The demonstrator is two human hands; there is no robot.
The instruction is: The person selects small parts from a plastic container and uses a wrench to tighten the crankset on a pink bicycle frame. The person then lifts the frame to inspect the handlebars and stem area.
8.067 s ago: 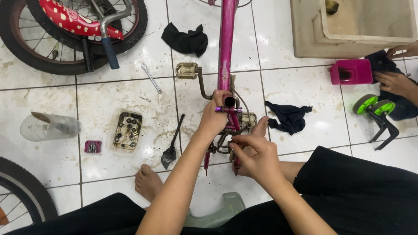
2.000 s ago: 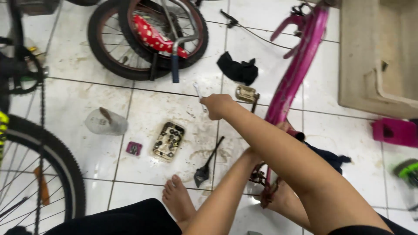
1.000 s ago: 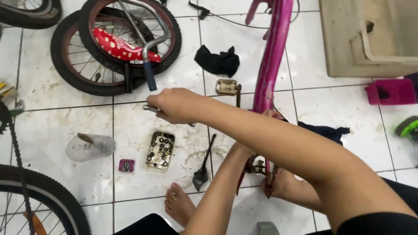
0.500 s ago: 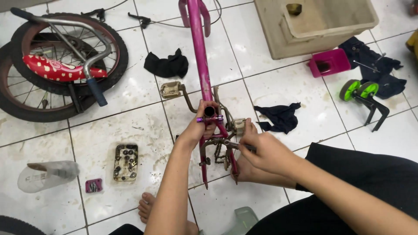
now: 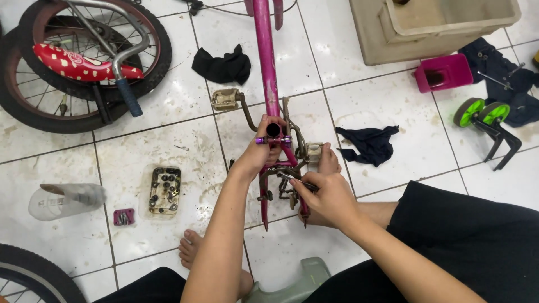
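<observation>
A pink bicycle frame (image 5: 265, 62) lies on the white tiled floor, running away from me. My left hand (image 5: 265, 150) grips it around the seat tube opening. My right hand (image 5: 328, 196) holds a thin metal wrench (image 5: 294, 178), its tip at the rear fork by the chain and crank. A worn pedal (image 5: 225, 99) sticks out on the left of the frame, and another pedal (image 5: 312, 151) sits just above my right hand. My bare feet rest on the floor under the frame.
To the left are a small tray of bolts and nuts (image 5: 164, 190), a clear plastic cup (image 5: 64, 200) and a small pink box (image 5: 123, 216). Wheels with a red seat (image 5: 78, 63) lie top left. Black rags, a beige tub (image 5: 432, 25), a pink box (image 5: 443, 73) and green training wheels (image 5: 483, 115) are around.
My right arm reached out left to the floor, took hold of the wrench, and came back to the rear of the frame. My left hand stayed on the frame.
</observation>
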